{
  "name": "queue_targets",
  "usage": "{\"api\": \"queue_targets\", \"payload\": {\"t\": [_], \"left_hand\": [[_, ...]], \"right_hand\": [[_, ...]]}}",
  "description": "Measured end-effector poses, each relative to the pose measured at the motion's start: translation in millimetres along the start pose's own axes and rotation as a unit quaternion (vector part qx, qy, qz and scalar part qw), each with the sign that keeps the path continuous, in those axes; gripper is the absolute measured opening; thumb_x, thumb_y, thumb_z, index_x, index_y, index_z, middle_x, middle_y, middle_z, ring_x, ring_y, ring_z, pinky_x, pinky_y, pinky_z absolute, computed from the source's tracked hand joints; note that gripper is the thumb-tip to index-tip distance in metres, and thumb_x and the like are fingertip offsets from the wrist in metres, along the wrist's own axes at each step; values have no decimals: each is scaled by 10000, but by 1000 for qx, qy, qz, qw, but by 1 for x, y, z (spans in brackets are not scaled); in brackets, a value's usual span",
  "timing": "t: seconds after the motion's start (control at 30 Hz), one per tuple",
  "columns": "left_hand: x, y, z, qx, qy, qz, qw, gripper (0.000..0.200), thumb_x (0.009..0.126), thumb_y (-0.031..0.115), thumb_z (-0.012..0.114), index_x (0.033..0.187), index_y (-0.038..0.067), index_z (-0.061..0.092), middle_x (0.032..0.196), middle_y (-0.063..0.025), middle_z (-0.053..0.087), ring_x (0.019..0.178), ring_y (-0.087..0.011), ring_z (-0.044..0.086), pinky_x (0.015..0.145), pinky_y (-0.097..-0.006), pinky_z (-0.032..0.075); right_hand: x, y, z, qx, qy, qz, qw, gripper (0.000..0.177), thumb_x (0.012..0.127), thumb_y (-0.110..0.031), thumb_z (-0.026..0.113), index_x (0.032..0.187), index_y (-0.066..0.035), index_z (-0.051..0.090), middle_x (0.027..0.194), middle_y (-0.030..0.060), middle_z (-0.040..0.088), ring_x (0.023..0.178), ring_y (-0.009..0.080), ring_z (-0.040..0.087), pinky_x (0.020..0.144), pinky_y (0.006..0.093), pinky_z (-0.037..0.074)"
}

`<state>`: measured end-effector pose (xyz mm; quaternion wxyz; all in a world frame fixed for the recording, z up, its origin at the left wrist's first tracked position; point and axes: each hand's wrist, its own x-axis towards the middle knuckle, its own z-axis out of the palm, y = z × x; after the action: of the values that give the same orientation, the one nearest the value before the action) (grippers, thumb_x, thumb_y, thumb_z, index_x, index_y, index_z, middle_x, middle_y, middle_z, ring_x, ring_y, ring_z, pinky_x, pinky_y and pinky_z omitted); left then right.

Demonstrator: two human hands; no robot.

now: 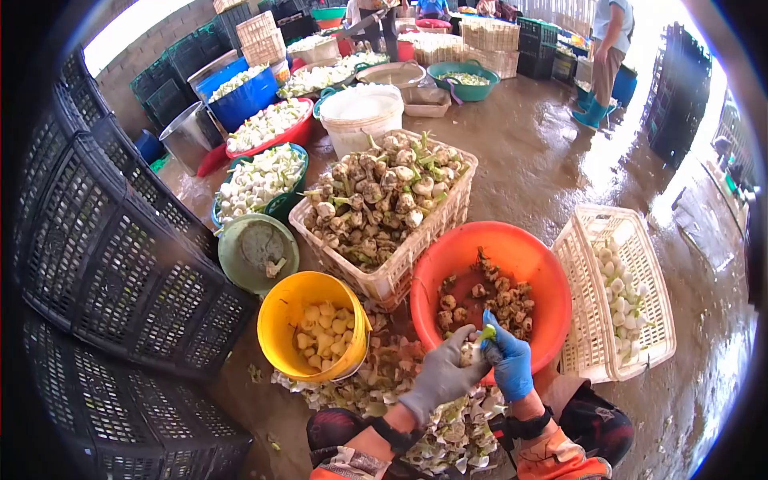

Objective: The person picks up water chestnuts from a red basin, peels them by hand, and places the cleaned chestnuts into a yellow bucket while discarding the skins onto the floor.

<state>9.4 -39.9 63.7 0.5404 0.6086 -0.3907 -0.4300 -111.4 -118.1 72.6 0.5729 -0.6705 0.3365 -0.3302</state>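
My left hand (445,373), in a grey glove, closes around a garlic bulb (472,350) with a short green stem. Pressed against the same bulb from the other side is my right hand (512,364), in a blue glove, its fingers bent at the stem. Whether the right hand also holds a small tool is hidden. Both hands are over the near rim of an orange basin (552,280), which contains several unpeeled, dirt-covered garlic bulbs (512,308). Garlic peelings (452,440) lie in a heap below my hands.
A yellow bucket (272,320) with pale pieces stands left. Ahead, a crate (392,284) is heaped with dirty bulbs; at right, another crate (572,320) holds clean white ones. Black crates (136,256) stack along the left. A person (612,48) in blue boots stands farther back.
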Motion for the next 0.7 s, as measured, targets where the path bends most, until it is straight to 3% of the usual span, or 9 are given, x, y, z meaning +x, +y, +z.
{"api": "queue_targets", "payload": {"t": [0.03,0.1,0.23,0.3,0.37,0.47,0.57,0.63,0.7], "left_hand": [[-2,17,-7,0,-3,-6,1000,634,811,291,718,1316,6,461,942,-64,647,730,-116,648,643,-244,513],[-6,50,-24,-310,-143,-155,927,632,853,390,631,1326,15,447,863,-64,642,622,-122,636,543,-223,486],[0,24,-22,-476,-176,-184,842,482,939,496,434,1093,57,559,756,-78,647,497,-161,592,432,-254,436],[5,19,-19,-464,-168,-192,849,634,944,529,447,1329,25,435,878,-77,657,556,-141,623,451,-224,464],[5,17,-6,-212,136,-149,956,679,937,469,525,1373,-26,360,1037,-125,612,765,-161,646,568,-224,509],[-6,28,6,-245,58,-116,961,454,921,252,618,1259,-12,471,1118,-66,559,919,-118,597,716,-246,525],[4,16,1,-356,82,-130,922,369,885,115,656,1195,-37,525,1085,-47,577,894,-88,584,741,-237,506],[7,7,-7,-353,73,-79,929,290,891,112,642,1142,-15,575,1021,-53,601,843,-81,591,720,-236,503],[4,12,-21,-377,-1,-67,924,277,873,86,650,1127,-4,586,966,-57,617,796,-85,601,689,-246,506]], "right_hand": [[-1,0,0,1,2,7,1000,476,886,77,550,1354,7,492,1334,109,552,1150,117,508,996,266,390],[-1,1,-1,130,19,14,991,486,865,113,538,1343,39,488,1341,114,545,1173,133,512,1007,276,394],[4,-7,13,252,107,111,955,343,879,93,560,1218,59,596,1228,107,621,1075,146,588,941,264,458],[4,6,13,168,164,35,971,354,872,56,599,1224,21,610,1115,97,679,913,104,623,815,242,502],[2,0,5,-104,196,-99,970,413,838,69,608,1246,2,601,1075,121,693,843,72,623,766,233,509],[-15,0,6,-269,102,-103,952,454,810,82,605,1255,-9,597,1073,148,690,830,69,630,745,235,513],[-15,15,25,19,81,-8,997,424,853,42,576,1276,11,570,1105,114,682,937,112,624,846,254,492],[-5,20,26,334,49,160,928,363,859,22,575,1221,43,592,1117,122,663,978,172,635,856,303,517],[6,21,11,441,24,182,879,354,891,-69,547,1230,31,573,1088,129,663,935,219,655,765,359,554]]}}
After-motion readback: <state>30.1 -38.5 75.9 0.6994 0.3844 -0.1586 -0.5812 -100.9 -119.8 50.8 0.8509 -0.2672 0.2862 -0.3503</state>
